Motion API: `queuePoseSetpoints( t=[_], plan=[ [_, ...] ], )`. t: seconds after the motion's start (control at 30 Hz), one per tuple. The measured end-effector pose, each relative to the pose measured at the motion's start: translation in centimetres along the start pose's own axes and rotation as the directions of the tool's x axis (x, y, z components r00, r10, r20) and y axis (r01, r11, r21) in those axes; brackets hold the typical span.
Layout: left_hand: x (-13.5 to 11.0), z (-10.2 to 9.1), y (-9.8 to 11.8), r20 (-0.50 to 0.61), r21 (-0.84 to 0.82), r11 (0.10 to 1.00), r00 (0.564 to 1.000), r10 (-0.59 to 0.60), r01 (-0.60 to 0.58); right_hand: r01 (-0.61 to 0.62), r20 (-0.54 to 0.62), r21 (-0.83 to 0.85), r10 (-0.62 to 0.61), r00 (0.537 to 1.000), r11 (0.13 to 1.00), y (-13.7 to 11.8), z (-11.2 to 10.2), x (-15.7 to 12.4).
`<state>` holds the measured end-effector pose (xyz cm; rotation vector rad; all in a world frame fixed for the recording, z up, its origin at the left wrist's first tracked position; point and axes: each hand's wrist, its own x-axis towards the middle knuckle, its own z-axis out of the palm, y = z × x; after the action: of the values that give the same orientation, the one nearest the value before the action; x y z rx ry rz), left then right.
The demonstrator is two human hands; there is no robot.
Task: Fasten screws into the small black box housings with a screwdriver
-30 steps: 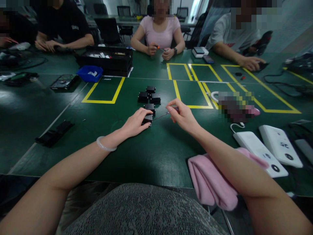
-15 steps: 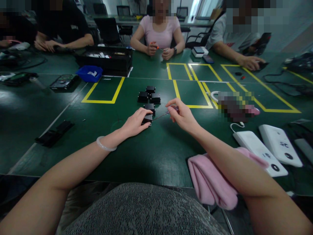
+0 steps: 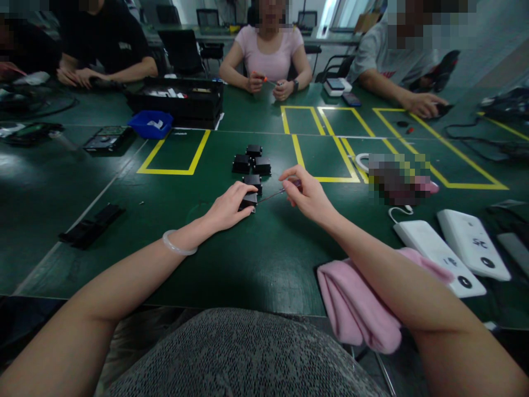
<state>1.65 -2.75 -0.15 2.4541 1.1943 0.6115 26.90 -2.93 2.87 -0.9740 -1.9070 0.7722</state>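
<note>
On the green table my left hand is closed around a small black block-shaped part, pressing it against the surface. My right hand pinches the handle of a screwdriver. Its thin metal shaft points left, and the tip meets the right side of the held part; the exact contact is too small to make out. Directly behind lies another black part, close to my left fingertips. Several similar black blocks sit grouped a little farther back.
Left stand long black pieces, a blue tray and a large black box. To the right lie a pink cloth under my forearm and white power banks with a cable. Several people sit across the table; one holds an orange-handled tool.
</note>
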Motion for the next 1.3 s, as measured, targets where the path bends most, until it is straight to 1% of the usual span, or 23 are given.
queuePoseSetpoints(
  t=[0.13,0.4,0.5,0.6,0.8,0.93,1.1,1.3],
  plan=[
    [0.00,-0.02,0.03,-0.002,-0.003,1.000,1.000,0.003,-0.003,-0.013,-0.001,-0.024,0.013,1.000,1.000,-0.07,0.00,0.04],
    [0.02,-0.06,0.10,0.002,-0.001,1.000,1.000,-0.007,0.007,0.036,-0.016,-0.011,-0.037,0.999,0.999,-0.04,0.10,0.04],
    [-0.01,-0.14,0.17,0.005,0.000,1.000,1.000,-0.011,0.011,0.016,-0.008,-0.004,-0.016,1.000,1.000,0.02,0.03,0.05],
    [-0.02,-0.14,0.18,0.004,0.001,1.000,1.000,-0.006,0.006,0.000,-0.012,-0.033,0.000,1.000,0.999,0.02,-0.03,0.09],
    [0.00,-0.03,0.05,-0.003,-0.006,1.000,1.000,-0.007,0.007,0.012,-0.047,-0.021,-0.013,0.999,1.000,-0.01,0.16,0.16],
    [-0.01,-0.02,0.02,-0.001,-0.008,1.000,1.000,-0.009,0.009,0.004,-0.034,-0.008,-0.004,0.999,1.000,0.06,0.17,0.15],
    [-0.04,-0.05,0.11,-0.001,-0.010,1.000,1.000,-0.013,0.013,-0.004,-0.032,-0.047,0.002,0.999,0.999,0.15,-0.01,0.17],
    [0.00,0.09,0.04,-0.009,-0.006,1.000,1.000,-0.008,0.008,0.023,-0.059,-0.045,-0.026,0.998,0.999,-0.01,0.14,0.11]
  ],
)
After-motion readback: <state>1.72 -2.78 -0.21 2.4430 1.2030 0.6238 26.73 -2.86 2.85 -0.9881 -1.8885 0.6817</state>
